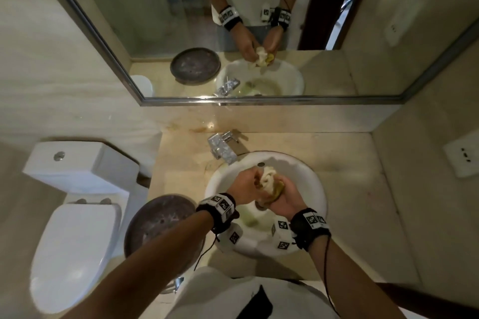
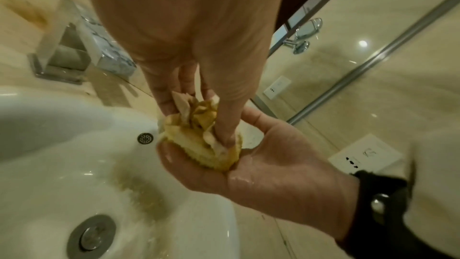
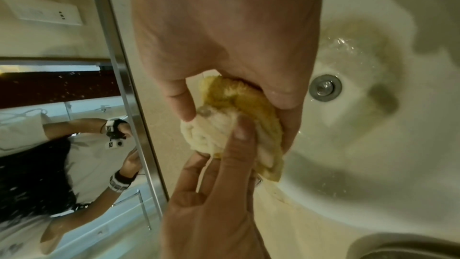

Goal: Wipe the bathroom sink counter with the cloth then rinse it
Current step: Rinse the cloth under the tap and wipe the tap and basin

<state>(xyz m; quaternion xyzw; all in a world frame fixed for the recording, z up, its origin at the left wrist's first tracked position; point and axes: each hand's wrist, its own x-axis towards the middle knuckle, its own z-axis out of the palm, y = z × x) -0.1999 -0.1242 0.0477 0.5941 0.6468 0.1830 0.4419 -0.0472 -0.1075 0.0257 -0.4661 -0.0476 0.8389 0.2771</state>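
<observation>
A wet, bunched cream-and-yellow cloth (image 1: 268,182) hangs over the white sink bowl (image 1: 313,189), held between both hands. My left hand (image 1: 246,184) pinches its top folds with thumb and fingers; the left wrist view shows those fingertips (image 2: 224,137) dug into the cloth (image 2: 199,141). My right hand (image 1: 283,201) curls round the lower yellow part, seen in the right wrist view with the cloth (image 3: 231,117) between thumb and fingers. The chrome faucet (image 1: 223,147) stands behind the bowl on the beige counter (image 1: 350,163). No stream of water shows from it.
A dark round dish (image 1: 155,225) sits on the counter left of the sink, close to my left forearm. A white toilet (image 1: 77,241) stands further left. The mirror (image 1: 233,33) rises behind the faucet. A wall socket (image 1: 464,158) is at the right. The drain (image 2: 92,233) lies below the hands.
</observation>
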